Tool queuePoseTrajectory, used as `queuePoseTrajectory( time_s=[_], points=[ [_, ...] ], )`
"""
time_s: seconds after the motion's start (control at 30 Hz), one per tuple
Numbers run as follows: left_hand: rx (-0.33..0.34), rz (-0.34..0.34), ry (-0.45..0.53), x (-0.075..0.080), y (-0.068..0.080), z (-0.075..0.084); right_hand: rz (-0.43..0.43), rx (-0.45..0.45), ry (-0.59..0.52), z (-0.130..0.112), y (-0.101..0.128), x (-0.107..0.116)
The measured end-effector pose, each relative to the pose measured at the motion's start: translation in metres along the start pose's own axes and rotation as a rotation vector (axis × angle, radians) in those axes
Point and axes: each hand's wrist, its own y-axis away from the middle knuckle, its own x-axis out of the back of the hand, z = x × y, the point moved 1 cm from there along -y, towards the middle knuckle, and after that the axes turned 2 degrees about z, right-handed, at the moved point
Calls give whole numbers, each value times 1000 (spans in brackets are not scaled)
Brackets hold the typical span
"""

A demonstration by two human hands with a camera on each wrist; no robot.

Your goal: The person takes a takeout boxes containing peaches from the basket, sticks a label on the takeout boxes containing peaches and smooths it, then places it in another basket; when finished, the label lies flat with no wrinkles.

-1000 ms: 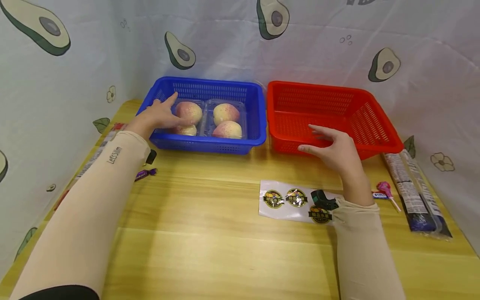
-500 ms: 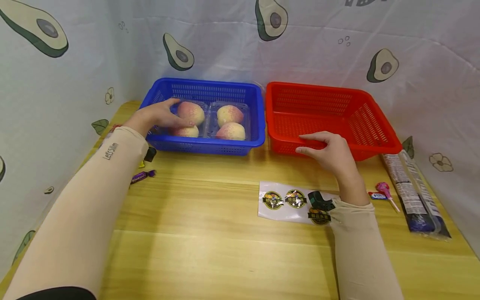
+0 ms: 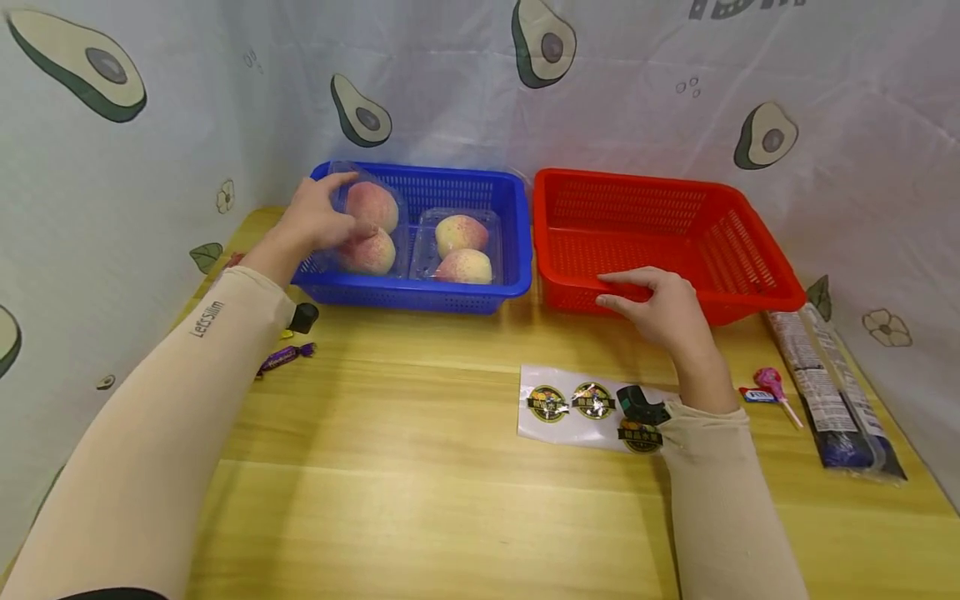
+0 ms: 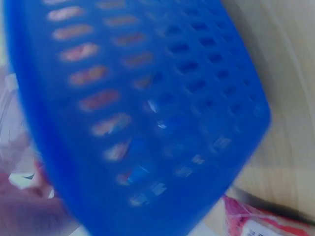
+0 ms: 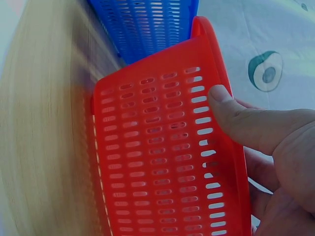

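In the head view my left hand [image 3: 318, 218] grips a clear plastic fruit box [image 3: 401, 242] holding two pink-and-yellow peaches [image 3: 372, 207]. That box is tilted, its far edge raised over the back left of the blue basket [image 3: 420, 296]. A second clear box with two peaches [image 3: 462, 233] lies flat in the basket's right half. In the left wrist view, the blue basket wall [image 4: 206, 98] covers most of the scene. My right hand [image 3: 667, 312] pinches the near rim of the red basket [image 3: 720, 287], thumb outside and fingers inside, as the right wrist view shows.
A sheet of round stickers [image 3: 573, 425] lies in front of the red basket. Right of it are a pink lollipop [image 3: 768, 381], a small wrapped candy [image 3: 758, 396] and long packets [image 3: 832, 392]. A purple-wrapped candy [image 3: 285, 357] sits below my left wrist.
My left hand has taken hold of the left fruit box and raised its far side. The right hand has closed onto the red basket's rim.
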Motion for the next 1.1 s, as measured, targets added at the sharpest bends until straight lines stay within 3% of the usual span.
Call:
queuePoseTrajectory(
  time_s=[0.13, 0.23, 0.3, 0.37, 0.43, 0.53, 0.63, 0.73, 0.87, 1.0, 1.1],
  points=[
    [-47, 180, 145, 5, 13, 12, -7, 1, 3, 0, 1, -1],
    [-137, 290, 277, 9, 32, 26, -10, 9, 0, 0, 2, -2],
    [-205, 320, 407, 10, 49, 35, -9, 14, 1, 0, 2, -1],
    [-288, 304, 553, 9, 69, 44, -7, 19, 1, 0, 2, -1],
    [-377, 245, 676, 6, 87, 52, -8, 23, 2, -1, 1, 0],
    [-491, 92, 761, -2, 110, 57, -12, 21, 8, -3, 1, 3],
    [-538, -83, 791, -12, 124, 54, -21, 18, 13, -4, 0, 4],
    [-523, -233, 781, -27, 127, 42, -22, 26, 14, -5, -1, 5],
    [-479, -388, 775, -57, 118, 21, -14, 37, 20, -3, -2, 6],
    [-404, -533, 860, -86, 109, 0, -14, 40, 19, -2, -1, 7],
    [-332, -610, 915, -100, 104, -11, -12, 31, 14, -2, 2, 8]
  ],
)
